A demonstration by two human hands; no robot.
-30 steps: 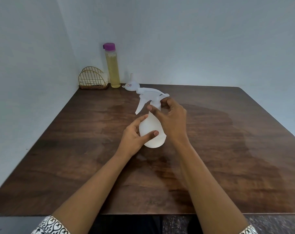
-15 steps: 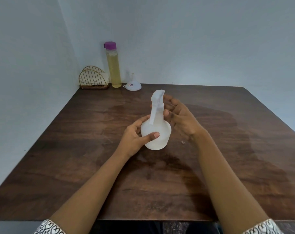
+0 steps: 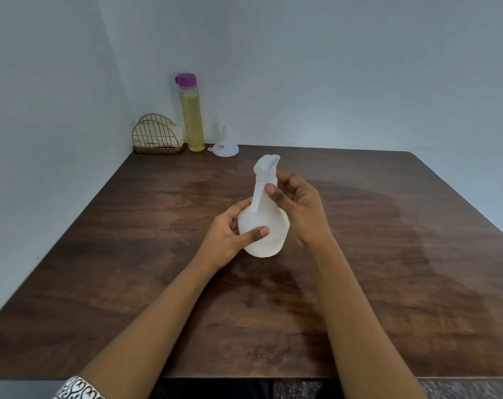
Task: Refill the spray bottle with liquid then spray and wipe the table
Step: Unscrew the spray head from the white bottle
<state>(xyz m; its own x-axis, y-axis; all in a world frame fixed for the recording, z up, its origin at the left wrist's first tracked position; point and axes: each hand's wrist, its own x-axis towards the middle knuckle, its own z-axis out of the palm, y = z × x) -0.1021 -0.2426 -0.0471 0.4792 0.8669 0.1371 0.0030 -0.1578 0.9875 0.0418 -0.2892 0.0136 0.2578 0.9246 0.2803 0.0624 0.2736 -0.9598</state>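
A white translucent spray bottle [image 3: 269, 228] stands upright near the middle of the dark wooden table [image 3: 388, 254]. My left hand [image 3: 230, 234] is wrapped around its round body from the left. My right hand [image 3: 297, 205] grips the bottle's neck just below the trigger head [image 3: 266, 165], thumb in front. A tall clear bottle of yellowish liquid [image 3: 191, 116] with a purple cap stands at the far left corner. A small white funnel [image 3: 226, 146] sits upside down beside it.
A gold wire holder [image 3: 155, 136] with white cloths or napkins stands in the far left corner against the wall. Walls close off the table's far and left sides. Damp-looking patches mark the wood to the right of the spray bottle.
The trigger head has turned from pointing left to facing me. My right hand let go of the neck, opened, and has now closed on it again. My left hand stayed on the body.
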